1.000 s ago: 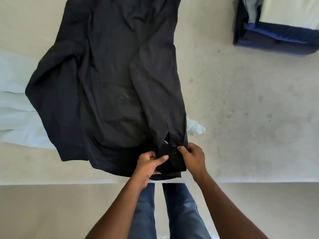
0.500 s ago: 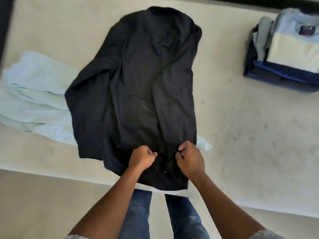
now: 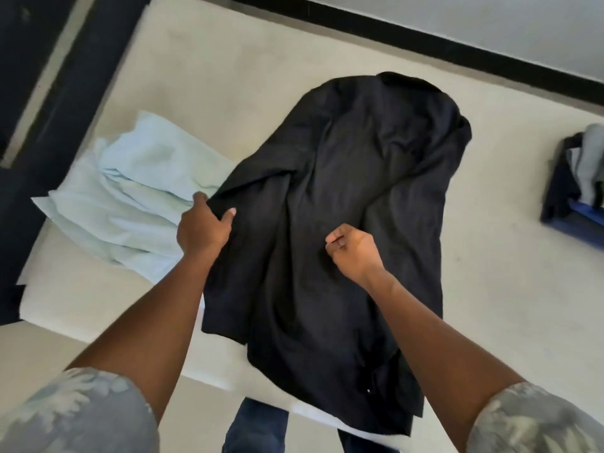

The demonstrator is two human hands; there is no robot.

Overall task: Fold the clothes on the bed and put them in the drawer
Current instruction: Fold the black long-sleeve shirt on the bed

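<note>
A black shirt (image 3: pixel 353 197) lies spread on the cream bed (image 3: pixel 212 76), collar at the far end and hem hanging over the near edge. My left hand (image 3: pixel 204 228) grips the shirt's left sleeve edge, thumb on top of the cloth. My right hand (image 3: pixel 353 248) hovers over the middle of the shirt with its fingers curled and nothing in them. A crumpled light blue garment (image 3: pixel 130 197) lies to the left, partly under the black sleeve.
A stack of folded clothes (image 3: pixel 581 184) sits at the bed's right edge. Dark furniture (image 3: pixel 19 158) stands to the left of the bed. A black strip (image 3: pixel 425 37) runs along the bed's far side. My legs in jeans (image 3: pixel 258 426) stand at the near edge.
Both hands have let go of the shirt's hem and moved up. The left hand reached out to the left sleeve; the right hand rose over the shirt's middle. The view tilted and moved closer.
</note>
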